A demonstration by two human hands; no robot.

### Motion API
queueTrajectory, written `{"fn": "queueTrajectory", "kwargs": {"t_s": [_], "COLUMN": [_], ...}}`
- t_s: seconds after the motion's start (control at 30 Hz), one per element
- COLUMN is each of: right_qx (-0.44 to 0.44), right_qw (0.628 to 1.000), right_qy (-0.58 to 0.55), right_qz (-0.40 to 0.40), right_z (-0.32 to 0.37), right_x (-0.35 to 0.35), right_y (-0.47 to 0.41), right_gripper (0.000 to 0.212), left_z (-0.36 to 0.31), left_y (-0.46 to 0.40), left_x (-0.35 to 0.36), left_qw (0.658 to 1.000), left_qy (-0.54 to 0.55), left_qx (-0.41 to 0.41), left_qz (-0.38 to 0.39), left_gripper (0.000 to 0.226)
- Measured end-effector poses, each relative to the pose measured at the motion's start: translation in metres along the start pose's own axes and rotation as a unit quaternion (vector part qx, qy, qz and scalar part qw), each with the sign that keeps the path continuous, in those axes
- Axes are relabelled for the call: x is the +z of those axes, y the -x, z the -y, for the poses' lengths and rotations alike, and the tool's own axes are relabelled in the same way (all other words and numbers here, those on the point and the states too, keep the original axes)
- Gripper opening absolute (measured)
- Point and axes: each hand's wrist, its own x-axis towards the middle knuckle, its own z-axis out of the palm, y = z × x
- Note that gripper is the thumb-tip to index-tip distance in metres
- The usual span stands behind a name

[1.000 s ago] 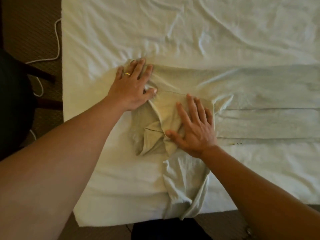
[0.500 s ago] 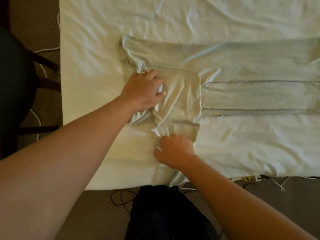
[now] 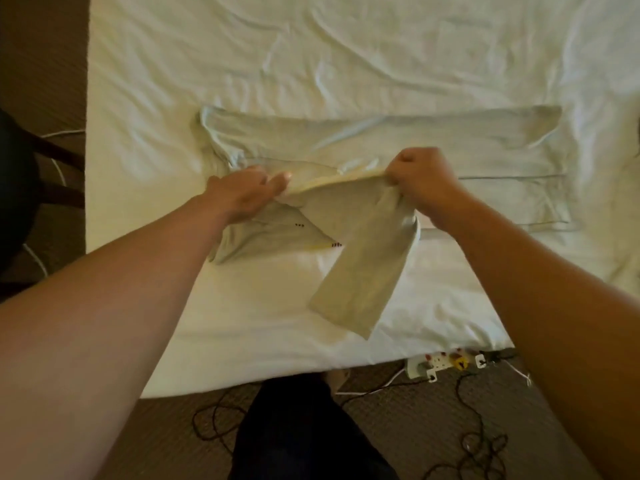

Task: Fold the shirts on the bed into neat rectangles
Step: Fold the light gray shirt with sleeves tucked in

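Bed (image 3: 242, 81): white rumpled sheet
Shirt (image 3: 398, 147): pale grey, spread flat mid-bed, near edge lifted
Sleeve (image 3: 360, 282): dangling from the raised edge
Left hand (image 3: 247, 194): pinching that edge
Right hand (image 3: 420, 176): fist clenched around it
Risk: loose sleeve bunching inside, spoiling the rectangle

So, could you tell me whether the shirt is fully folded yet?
Not yet: both hands hold the shirt up, one sleeve dangling unfolded.

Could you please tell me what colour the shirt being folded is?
Pale grey-green shirt, plain; the head view shows it.
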Motion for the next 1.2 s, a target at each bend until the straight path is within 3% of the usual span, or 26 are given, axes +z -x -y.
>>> {"fn": "queueTrajectory", "kwargs": {"t_s": [0.07,0.17,0.23,0.3,0.37,0.4,0.47,0.6,0.67,0.7,0.87,0.93,1.03,1.1,1.2], "right_qx": [-0.032,-0.080,-0.104,-0.088,-0.066,-0.072,-0.101,-0.133,-0.066,-0.022,0.147,0.183,0.187,0.169,0.168], "right_qw": [0.995,0.978,0.981,0.983,0.952,0.936,0.925,0.906,0.929,0.944,0.977,0.968,0.944,0.947,0.969], "right_qy": [0.029,0.091,0.121,0.147,0.214,0.245,0.271,0.325,0.286,0.249,-0.028,-0.136,-0.261,-0.264,-0.176], "right_qz": [-0.094,-0.172,-0.111,0.060,0.210,0.242,0.246,0.236,0.226,0.217,0.151,0.105,0.079,0.076,0.033], "right_z": [0.002,-0.015,-0.042,-0.071,-0.095,-0.105,-0.116,-0.109,-0.100,-0.097,-0.075,-0.065,-0.059,-0.064,-0.087], "right_x": [-0.014,-0.014,0.003,0.026,0.046,0.053,0.062,0.066,0.063,0.060,0.014,-0.014,-0.066,-0.101,-0.141], "right_y": [-0.016,-0.007,0.011,0.030,0.043,0.047,0.049,0.039,0.029,0.022,-0.007,-0.020,-0.050,-0.070,-0.098], "right_gripper": [0.011,0.013,0.003,0.006,0.028,0.042,0.056,0.034,0.015,0.008,0.017,0.005,0.041,0.045,0.017], "left_z": [-0.004,-0.014,-0.020,-0.025,-0.031,-0.036,-0.043,-0.046,-0.049,-0.050,-0.062,-0.070,-0.085,-0.095,-0.105], "left_y": [-0.003,-0.010,-0.015,-0.021,-0.027,-0.029,-0.034,-0.045,-0.048,-0.049,-0.049,-0.052,-0.059,-0.060,-0.062], "left_x": [0.000,-0.002,-0.002,0.000,0.003,0.004,0.007,0.008,0.005,0.003,-0.010,-0.012,-0.014,-0.013,-0.010], "left_qw": [1.000,0.997,0.992,0.987,0.988,0.990,0.992,0.996,0.996,0.997,0.994,0.992,0.993,0.994,0.991], "left_qy": [0.016,0.032,0.026,0.009,0.019,0.039,0.048,0.011,0.015,0.017,0.101,0.119,0.111,0.106,0.131], "left_qx": [-0.009,-0.022,0.001,0.030,0.056,0.068,0.083,0.071,0.057,0.050,-0.008,-0.027,-0.032,-0.022,-0.031], "left_qz": [-0.017,-0.066,-0.120,-0.158,-0.140,-0.118,-0.083,-0.062,-0.067,-0.063,-0.050,-0.034,0.007,0.025,0.007], "left_gripper": [0.104,0.078,0.065,0.059,0.057,0.058,0.057,0.029,0.010,0.016,0.013,0.015,0.021,0.025,0.026]}}
